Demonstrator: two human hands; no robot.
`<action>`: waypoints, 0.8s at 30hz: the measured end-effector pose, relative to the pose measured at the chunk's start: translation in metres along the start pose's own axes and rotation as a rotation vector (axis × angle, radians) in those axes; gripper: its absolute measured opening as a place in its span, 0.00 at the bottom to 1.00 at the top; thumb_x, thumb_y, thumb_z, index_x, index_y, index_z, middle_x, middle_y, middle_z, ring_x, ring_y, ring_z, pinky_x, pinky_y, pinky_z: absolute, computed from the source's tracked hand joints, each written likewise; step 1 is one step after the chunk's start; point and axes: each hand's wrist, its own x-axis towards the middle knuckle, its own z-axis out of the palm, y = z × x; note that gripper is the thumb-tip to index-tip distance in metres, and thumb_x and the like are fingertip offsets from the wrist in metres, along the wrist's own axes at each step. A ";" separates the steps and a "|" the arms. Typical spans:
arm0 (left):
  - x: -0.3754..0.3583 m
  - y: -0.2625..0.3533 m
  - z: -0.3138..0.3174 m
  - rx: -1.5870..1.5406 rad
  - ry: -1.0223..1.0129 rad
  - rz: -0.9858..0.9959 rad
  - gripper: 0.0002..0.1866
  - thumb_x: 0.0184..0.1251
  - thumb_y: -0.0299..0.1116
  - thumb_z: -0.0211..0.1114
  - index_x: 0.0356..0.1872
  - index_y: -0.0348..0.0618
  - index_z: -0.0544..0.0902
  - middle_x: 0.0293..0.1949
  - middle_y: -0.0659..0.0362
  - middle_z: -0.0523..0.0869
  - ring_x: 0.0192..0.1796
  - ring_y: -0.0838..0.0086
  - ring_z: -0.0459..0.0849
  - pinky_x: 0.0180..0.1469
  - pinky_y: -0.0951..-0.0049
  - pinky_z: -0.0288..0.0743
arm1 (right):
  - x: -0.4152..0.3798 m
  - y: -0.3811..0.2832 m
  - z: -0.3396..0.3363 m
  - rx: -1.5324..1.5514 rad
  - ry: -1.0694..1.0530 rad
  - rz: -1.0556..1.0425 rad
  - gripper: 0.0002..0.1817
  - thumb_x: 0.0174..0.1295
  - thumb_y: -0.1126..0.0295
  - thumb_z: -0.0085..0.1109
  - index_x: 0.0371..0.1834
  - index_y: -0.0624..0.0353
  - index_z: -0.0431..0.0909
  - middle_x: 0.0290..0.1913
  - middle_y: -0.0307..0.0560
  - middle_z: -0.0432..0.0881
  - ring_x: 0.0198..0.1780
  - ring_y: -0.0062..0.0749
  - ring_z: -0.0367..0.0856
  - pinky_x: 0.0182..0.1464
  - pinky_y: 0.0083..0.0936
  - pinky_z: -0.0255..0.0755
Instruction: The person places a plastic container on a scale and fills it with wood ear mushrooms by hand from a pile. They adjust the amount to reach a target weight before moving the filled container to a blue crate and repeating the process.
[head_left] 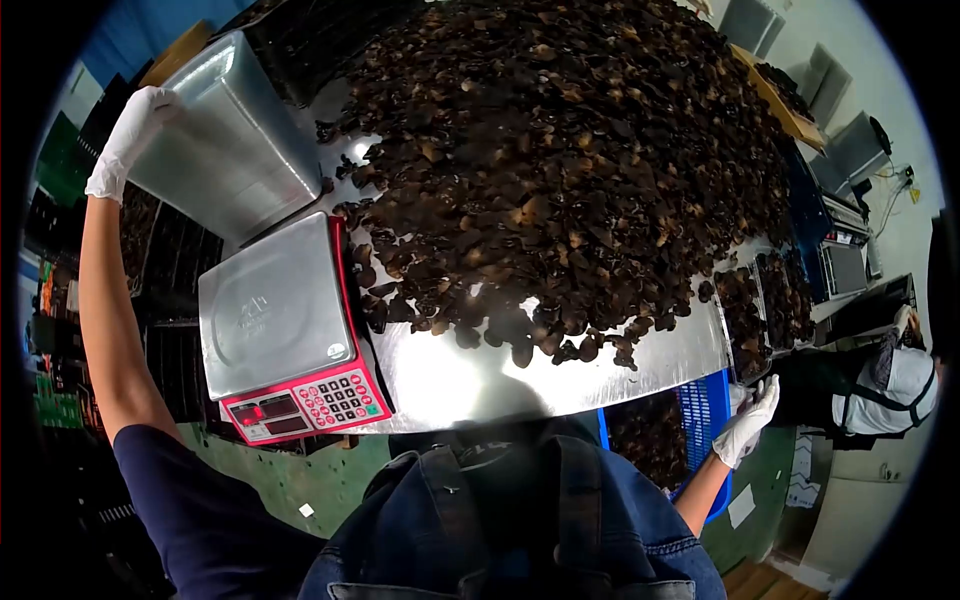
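Denim clothing (400,540) lies nearest us, to the right of the red-edged scale (278,310). Just beyond the scale, our left hand (137,125) curls its gloved fingers over the rim of a clear plastic bin (225,150). Well right of the scale, our gloved right hand (748,425) hangs beside a blue basket (705,410), fingers extended; whether they pinch anything, we cannot tell. Dark, curled pieces (560,180) lie heaped right of the scale on the metal table (440,380).

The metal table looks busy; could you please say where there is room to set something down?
The near strip is bare, between the scale, dark heap and front edge, as is the scale's pan. The heap crowds the middle, a plastic bin the spot beyond the scale.
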 end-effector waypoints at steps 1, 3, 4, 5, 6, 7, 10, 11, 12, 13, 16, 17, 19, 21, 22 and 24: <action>-0.005 0.001 0.009 -0.418 0.129 -0.116 0.05 0.61 0.21 0.60 0.30 0.29 0.81 0.26 0.60 0.79 0.34 0.78 0.78 0.42 0.74 0.74 | -0.002 -0.002 0.012 -0.012 -0.081 -0.045 0.21 0.76 0.60 0.50 0.68 0.54 0.73 0.66 0.42 0.77 0.64 0.32 0.75 0.62 0.30 0.64; -0.003 0.001 0.007 -0.277 0.089 -0.072 0.04 0.61 0.21 0.61 0.30 0.28 0.82 0.27 0.59 0.80 0.34 0.78 0.79 0.42 0.74 0.75 | -0.022 -0.029 0.053 -0.052 -0.148 -0.009 0.21 0.77 0.61 0.49 0.69 0.55 0.73 0.66 0.43 0.78 0.65 0.32 0.74 0.63 0.31 0.62; -0.002 0.002 0.005 -0.137 0.044 -0.018 0.04 0.60 0.21 0.62 0.30 0.28 0.82 0.27 0.58 0.82 0.33 0.77 0.80 0.41 0.74 0.75 | -0.041 -0.050 0.077 -0.083 -0.209 -0.022 0.20 0.77 0.63 0.50 0.67 0.57 0.74 0.65 0.43 0.78 0.65 0.31 0.75 0.64 0.31 0.63; -0.003 0.005 0.006 -0.201 0.063 -0.011 0.03 0.58 0.20 0.63 0.29 0.28 0.82 0.26 0.58 0.82 0.31 0.76 0.80 0.40 0.74 0.75 | -0.048 -0.052 0.094 -0.060 -0.247 -0.033 0.19 0.77 0.63 0.49 0.66 0.59 0.74 0.65 0.44 0.78 0.65 0.32 0.74 0.67 0.32 0.62; -0.004 0.012 0.004 -0.199 0.066 -0.024 0.03 0.58 0.20 0.63 0.29 0.28 0.82 0.26 0.58 0.82 0.31 0.76 0.80 0.40 0.74 0.75 | -0.055 -0.054 0.110 -0.037 -0.285 -0.043 0.19 0.78 0.64 0.49 0.65 0.60 0.75 0.66 0.45 0.77 0.66 0.34 0.74 0.71 0.33 0.61; -0.004 0.018 0.001 -0.166 0.047 -0.012 0.04 0.58 0.20 0.63 0.28 0.28 0.81 0.26 0.58 0.82 0.31 0.75 0.80 0.39 0.73 0.75 | -0.069 -0.071 0.126 -0.107 -0.361 -0.124 0.18 0.78 0.66 0.48 0.65 0.62 0.75 0.65 0.46 0.78 0.66 0.33 0.74 0.70 0.32 0.63; 0.003 -0.002 -0.004 -0.062 -0.025 0.017 0.04 0.59 0.22 0.63 0.31 0.29 0.80 0.26 0.56 0.81 0.32 0.71 0.81 0.40 0.71 0.75 | -0.082 -0.069 0.159 -0.213 -0.467 -0.266 0.16 0.76 0.70 0.50 0.62 0.62 0.78 0.61 0.44 0.81 0.62 0.29 0.76 0.67 0.26 0.65; 0.004 -0.013 0.001 -0.089 0.142 0.078 0.04 0.61 0.22 0.62 0.34 0.31 0.81 0.29 0.55 0.82 0.34 0.69 0.82 0.41 0.70 0.76 | -0.089 -0.068 0.170 -0.193 -0.494 -0.312 0.15 0.75 0.73 0.50 0.60 0.63 0.79 0.59 0.45 0.82 0.61 0.30 0.77 0.67 0.26 0.65; 0.002 -0.022 0.004 -0.116 0.309 0.141 0.05 0.63 0.22 0.61 0.38 0.34 0.81 0.31 0.54 0.83 0.35 0.66 0.83 0.42 0.69 0.76 | -0.101 -0.078 0.183 -0.182 -0.518 -0.324 0.13 0.75 0.75 0.49 0.57 0.64 0.80 0.57 0.45 0.82 0.61 0.30 0.76 0.67 0.26 0.65; -0.008 -0.011 0.000 0.075 0.486 0.248 0.08 0.66 0.23 0.61 0.44 0.39 0.80 0.36 0.52 0.83 0.38 0.62 0.83 0.45 0.67 0.77 | -0.108 -0.081 0.192 -0.204 -0.547 -0.360 0.12 0.75 0.76 0.49 0.55 0.64 0.80 0.57 0.45 0.81 0.61 0.30 0.76 0.67 0.26 0.64; -0.046 0.034 0.007 0.217 0.783 0.217 0.07 0.65 0.25 0.64 0.43 0.42 0.79 0.37 0.54 0.83 0.41 0.58 0.84 0.45 0.66 0.79 | -0.131 -0.094 0.218 -0.260 -0.624 -0.469 0.09 0.70 0.80 0.53 0.50 0.65 0.81 0.53 0.49 0.81 0.57 0.37 0.78 0.64 0.30 0.70; -0.068 0.051 0.013 0.219 0.818 0.297 0.07 0.63 0.24 0.66 0.41 0.43 0.79 0.37 0.55 0.83 0.39 0.56 0.84 0.43 0.66 0.79 | -0.138 -0.092 0.226 -0.269 -0.667 -0.499 0.09 0.70 0.80 0.53 0.49 0.64 0.81 0.53 0.49 0.81 0.57 0.38 0.79 0.64 0.31 0.70; -0.127 0.098 0.037 0.277 0.792 0.222 0.08 0.56 0.22 0.69 0.37 0.43 0.81 0.35 0.56 0.84 0.38 0.58 0.83 0.42 0.64 0.78 | -0.158 -0.101 0.243 -0.300 -0.742 -0.613 0.11 0.68 0.81 0.53 0.49 0.63 0.82 0.52 0.50 0.81 0.56 0.41 0.79 0.63 0.32 0.71; -0.183 0.127 0.073 0.339 0.664 0.123 0.10 0.55 0.18 0.68 0.36 0.44 0.82 0.34 0.55 0.82 0.38 0.60 0.81 0.41 0.65 0.75 | -0.175 -0.101 0.263 -0.315 -0.827 -0.770 0.11 0.65 0.79 0.57 0.49 0.61 0.82 0.53 0.51 0.81 0.56 0.43 0.80 0.61 0.34 0.72; -0.207 0.132 0.094 0.291 0.581 0.101 0.11 0.52 0.18 0.69 0.35 0.45 0.82 0.33 0.56 0.81 0.37 0.61 0.81 0.41 0.64 0.74 | -0.185 -0.104 0.274 -0.319 -0.859 -0.841 0.11 0.64 0.78 0.58 0.49 0.60 0.82 0.53 0.51 0.81 0.56 0.43 0.80 0.60 0.34 0.72; -0.246 0.158 0.135 0.302 0.496 -0.008 0.13 0.49 0.18 0.69 0.36 0.45 0.81 0.33 0.57 0.80 0.38 0.61 0.79 0.42 0.64 0.73 | -0.203 -0.116 0.303 -0.287 -0.912 -0.969 0.12 0.61 0.76 0.61 0.48 0.58 0.83 0.53 0.49 0.82 0.55 0.44 0.80 0.58 0.34 0.72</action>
